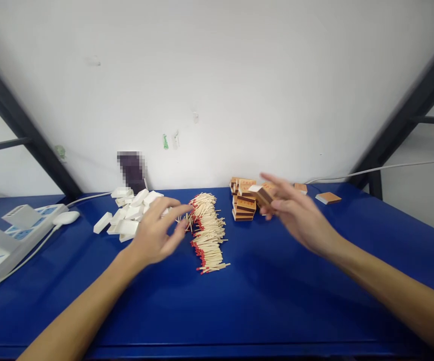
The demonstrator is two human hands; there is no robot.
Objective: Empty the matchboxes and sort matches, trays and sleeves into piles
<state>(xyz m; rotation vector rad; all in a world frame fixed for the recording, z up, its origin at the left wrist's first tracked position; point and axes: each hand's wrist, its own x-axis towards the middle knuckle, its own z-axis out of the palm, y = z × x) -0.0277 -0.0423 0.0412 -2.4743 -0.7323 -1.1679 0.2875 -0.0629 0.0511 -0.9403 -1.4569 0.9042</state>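
My right hand (295, 213) grips a matchbox (264, 195) between thumb and fingers, its white end turned toward the left. Just behind and left of it is a pile of orange and brown matchboxes (244, 200). Over the left part of the table, my left hand (162, 228) is open, thumb and fingers apart and curved. Its fingertips come close to a long heap of red-tipped matches (209, 230), and no match shows between them. White matchbox trays (128, 228) lie in a jumble beyond that hand, which hides some of them.
Two more matchboxes lie at the back right, one of them a flat orange box (328, 198). A white power strip (24, 240) with plugs and a cable occupies the left side. A pixelated dark object (132, 170) leans on the wall. Everything stands on a blue table (239, 311).
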